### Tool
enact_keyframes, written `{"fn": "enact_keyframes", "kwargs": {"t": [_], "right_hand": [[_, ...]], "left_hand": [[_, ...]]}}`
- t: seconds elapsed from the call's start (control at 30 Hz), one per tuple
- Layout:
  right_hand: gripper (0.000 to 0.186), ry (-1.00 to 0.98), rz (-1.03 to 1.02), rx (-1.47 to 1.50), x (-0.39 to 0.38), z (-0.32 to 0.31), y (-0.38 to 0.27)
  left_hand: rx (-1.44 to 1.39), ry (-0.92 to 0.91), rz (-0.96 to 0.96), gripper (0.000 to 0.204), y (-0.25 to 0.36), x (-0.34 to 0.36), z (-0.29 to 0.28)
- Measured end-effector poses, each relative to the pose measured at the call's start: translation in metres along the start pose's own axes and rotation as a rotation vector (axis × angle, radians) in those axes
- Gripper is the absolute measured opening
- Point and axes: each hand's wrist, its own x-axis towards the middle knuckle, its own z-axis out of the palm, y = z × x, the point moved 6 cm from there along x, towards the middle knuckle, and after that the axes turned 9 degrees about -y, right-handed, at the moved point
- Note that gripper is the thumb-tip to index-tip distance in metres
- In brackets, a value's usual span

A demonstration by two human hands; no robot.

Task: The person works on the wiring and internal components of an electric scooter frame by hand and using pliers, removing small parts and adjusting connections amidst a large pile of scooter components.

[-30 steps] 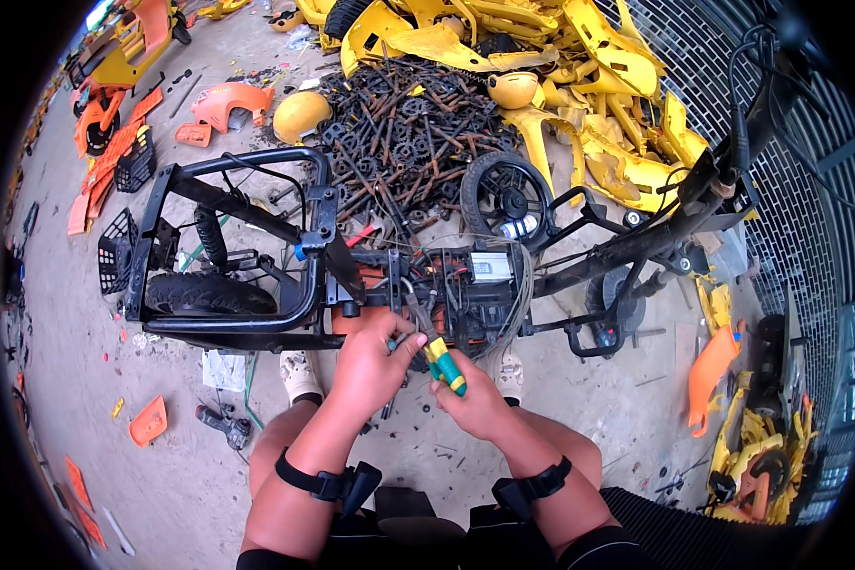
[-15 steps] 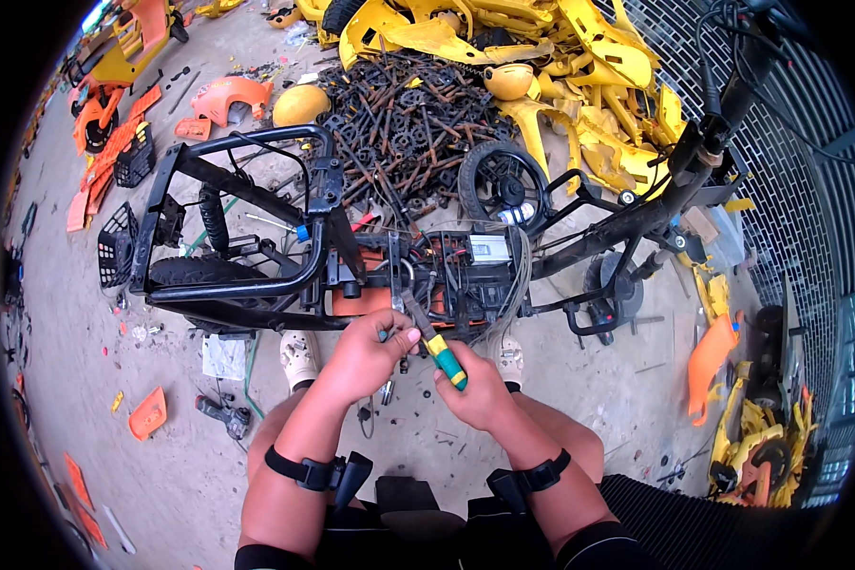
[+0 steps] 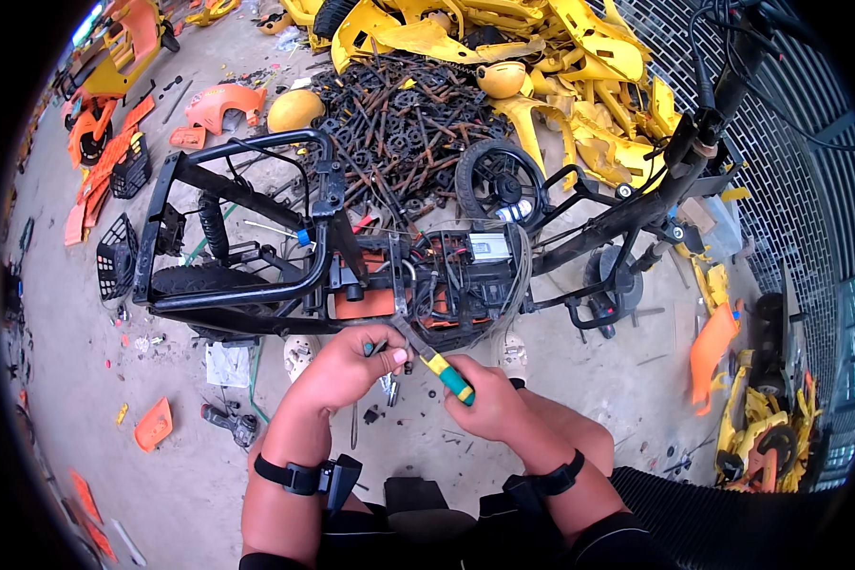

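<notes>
My right hand [image 3: 489, 399] is wrapped round the green and yellow handle of a hand tool [image 3: 454, 379]. Its flat grey metal part slants up and left to the near edge of a black scooter frame [image 3: 228, 306]; I cannot tell its kind. Close to that metal part, my left hand [image 3: 361, 366] is closed, thumb against fingers. A bit of teal shows between its fingers, but what it belongs to is mostly hidden. Just beyond both hands lie the frame's exposed wires and a silver box [image 3: 490, 247].
Beyond the frame rises a heap of rusty metal parts [image 3: 404, 133], beside a pile of yellow body panels [image 3: 589, 57]. A loose wheel [image 3: 500, 185] leans there. On the floor at left are a cordless power tool [image 3: 228, 421] and an orange panel [image 3: 153, 425]. My shoes stand below the frame.
Both hands have come slightly nearer to me, the right one also shifting right. The tool now lies at a flatter slant, its metal part farther left along the frame's edge.
</notes>
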Motion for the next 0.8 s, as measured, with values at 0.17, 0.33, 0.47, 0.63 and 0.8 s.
{"fn": "enact_keyframes", "kwargs": {"t": [0.17,0.33,0.47,0.63,0.8], "right_hand": [[0.044,-0.008,-0.067,-0.119,0.005,-0.022,-0.010],[0.045,0.044,-0.101,-0.303,0.000,-0.055,0.006],[0.041,0.283,0.082,-0.037,-0.003,-0.104,0.057],[0.042,0.171,0.068,0.691,-0.010,-0.113,0.068],[0.042,-0.270,0.112,0.824,0.009,-0.052,0.041]], "left_hand": [[0.035,-0.072,-0.026,0.010,-0.003,0.006,-0.008],[-0.005,-0.171,-0.098,0.011,-0.016,0.023,-0.002],[-0.028,-0.350,-0.107,0.009,-0.004,0.017,-0.002],[-0.136,-0.189,0.013,0.016,0.003,0.021,-0.017],[-0.094,-0.196,0.053,0.014,0.010,0.040,0.000]]}}
